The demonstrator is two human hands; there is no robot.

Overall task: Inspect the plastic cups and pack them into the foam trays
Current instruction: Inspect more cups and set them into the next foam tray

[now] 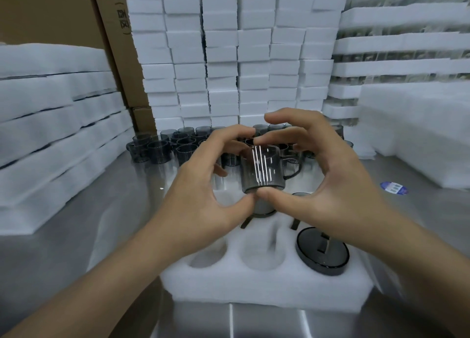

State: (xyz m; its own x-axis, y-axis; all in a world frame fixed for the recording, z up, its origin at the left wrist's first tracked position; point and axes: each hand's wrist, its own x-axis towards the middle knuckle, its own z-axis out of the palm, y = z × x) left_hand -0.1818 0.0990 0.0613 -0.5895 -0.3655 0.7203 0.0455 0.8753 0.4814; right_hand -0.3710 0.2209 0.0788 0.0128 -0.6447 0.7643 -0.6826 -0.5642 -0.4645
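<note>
Inspection step: smoky cup is held above foam tray, pinched rim-to-base by left hand and right hand, thumbs at base. Handle probably points right (blurred). Next, likely: inverted and seated in empty pocket.

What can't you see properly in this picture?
Head view:
- held cup: rim and base partly covered by the left hand and right hand pinching it.
- blue label: too blurred to read.
- back cups: some hidden behind the hands.
- foam tray: far slots under the hands.
</note>
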